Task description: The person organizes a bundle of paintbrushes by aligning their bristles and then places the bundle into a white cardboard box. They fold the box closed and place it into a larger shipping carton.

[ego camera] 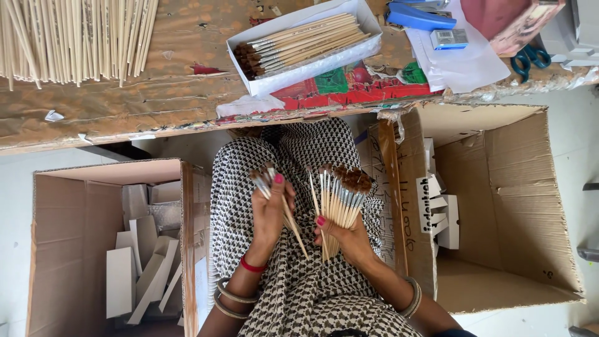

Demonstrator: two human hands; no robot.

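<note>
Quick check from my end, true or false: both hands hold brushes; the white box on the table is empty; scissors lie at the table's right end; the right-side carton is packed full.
1. Both hands hold brushes: true. The left hand grips a few brushes; the right hand holds a bigger bundle.
2. The white box is empty: false, it holds brushes.
3. Scissors lie at the table's right end: true.
4. The right-side carton is packed full: false, only a few small white boxes are inside.

Both hands raised over lap, left hand [269, 215] and right hand [347, 237] fingers curled closed.
</note>
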